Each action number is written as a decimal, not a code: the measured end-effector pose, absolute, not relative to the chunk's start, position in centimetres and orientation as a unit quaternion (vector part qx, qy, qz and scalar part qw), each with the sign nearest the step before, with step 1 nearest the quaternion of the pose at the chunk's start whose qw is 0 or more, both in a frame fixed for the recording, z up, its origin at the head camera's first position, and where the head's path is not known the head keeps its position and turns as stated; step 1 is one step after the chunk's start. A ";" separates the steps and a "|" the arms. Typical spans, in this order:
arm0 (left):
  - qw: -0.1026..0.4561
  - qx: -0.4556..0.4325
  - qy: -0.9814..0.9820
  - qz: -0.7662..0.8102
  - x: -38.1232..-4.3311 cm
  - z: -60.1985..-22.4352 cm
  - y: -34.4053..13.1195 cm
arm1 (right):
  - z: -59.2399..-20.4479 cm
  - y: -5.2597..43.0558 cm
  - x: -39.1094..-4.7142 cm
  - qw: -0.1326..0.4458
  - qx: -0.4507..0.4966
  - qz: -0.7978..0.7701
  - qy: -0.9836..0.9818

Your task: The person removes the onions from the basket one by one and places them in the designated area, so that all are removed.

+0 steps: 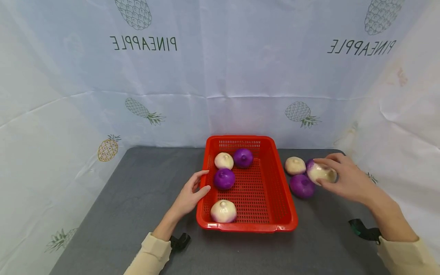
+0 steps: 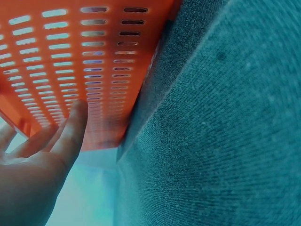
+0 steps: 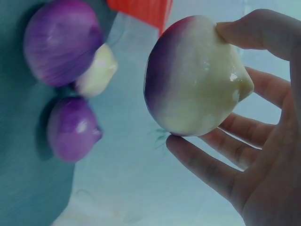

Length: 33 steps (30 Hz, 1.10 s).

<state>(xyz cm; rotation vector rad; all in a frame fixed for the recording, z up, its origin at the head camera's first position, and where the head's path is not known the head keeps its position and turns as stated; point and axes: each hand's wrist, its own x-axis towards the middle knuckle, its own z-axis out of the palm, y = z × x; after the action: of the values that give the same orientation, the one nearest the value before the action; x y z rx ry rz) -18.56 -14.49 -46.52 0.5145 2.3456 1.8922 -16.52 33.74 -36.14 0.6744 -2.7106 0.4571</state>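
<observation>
My right hand [image 1: 338,173] pinches a white-and-purple onion [image 3: 193,77] between thumb and fingers, its pale nub facing the palm. Beside it on the table are a purple onion [image 1: 302,186], a cream onion [image 1: 295,165] and a smaller purple onion [image 3: 73,129], largely hidden in the head view. At the left rim of the red basket [image 1: 288,198], my left hand [image 1: 188,194] touches the side with spread fingers. Inside the basket are two purple onions [image 1: 224,179] [image 1: 243,157], a cream onion [image 1: 224,160] and a white-and-purple onion [image 1: 223,211] near the front.
The basket stands on a dark grey table [image 1: 137,206]. A white cloth [image 1: 240,68] printed with pineapples hangs behind the table and along both sides. Dark straps with small devices [image 1: 180,241] are on both wrists.
</observation>
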 end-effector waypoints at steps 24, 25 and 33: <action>0.048 0.165 0.763 0.624 -18.4 -46.2 -14.4 | -42.8 38.1 -18.2 0.030 0.117 0.174 -0.977; 0.048 0.165 0.762 0.624 -18.4 -46.2 -14.4 | -43.0 38.1 -18.2 0.025 0.111 0.174 -0.978; 0.044 0.166 0.765 0.620 -18.4 -46.3 -14.5 | -44.1 38.4 -18.4 0.011 0.100 0.173 -0.980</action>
<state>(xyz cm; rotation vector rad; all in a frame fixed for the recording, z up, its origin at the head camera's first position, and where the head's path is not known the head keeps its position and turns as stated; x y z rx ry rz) -18.43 -14.46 -46.30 0.5087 2.3382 1.8956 -18.37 38.38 -44.15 0.3134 -3.0571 0.5410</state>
